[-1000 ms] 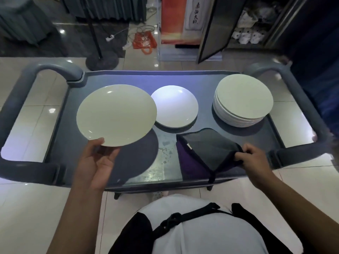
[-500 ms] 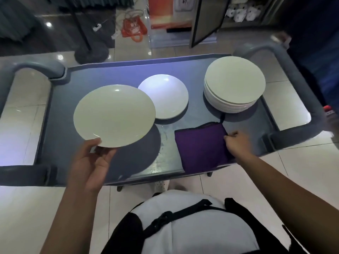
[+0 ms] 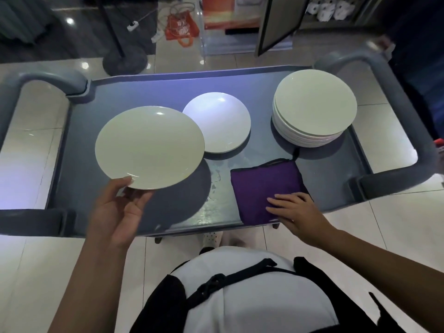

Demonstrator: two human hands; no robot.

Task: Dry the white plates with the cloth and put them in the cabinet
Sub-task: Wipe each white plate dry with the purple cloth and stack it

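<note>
My left hand point(image 3: 117, 207) holds a large white plate point(image 3: 149, 146) by its near rim, thumb on top and fingers underneath, lifted above the grey cart top point(image 3: 149, 92). A folded purple cloth point(image 3: 264, 186) lies flat on the cart's near right side. On the cloth's near corner rests my right hand point(image 3: 295, 210), its fingers stretched flat. A single white plate point(image 3: 223, 123) lies on the cart centre. At the back right stands a stack of white plates point(image 3: 314, 106).
The cart has raised handles at the left point(image 3: 45, 80) and right point(image 3: 394, 97) ends. Water drops wet the cart surface between plate and cloth. Beyond the cart are a pole stand base point(image 3: 125, 60), an orange bag point(image 3: 181, 30) and an open dark cabinet door point(image 3: 278, 22).
The cloth went from lifted and half unfolded to lying flat and folded on the cart. My right hand slid from its far right edge to its near corner. The held plate stayed aloft.
</note>
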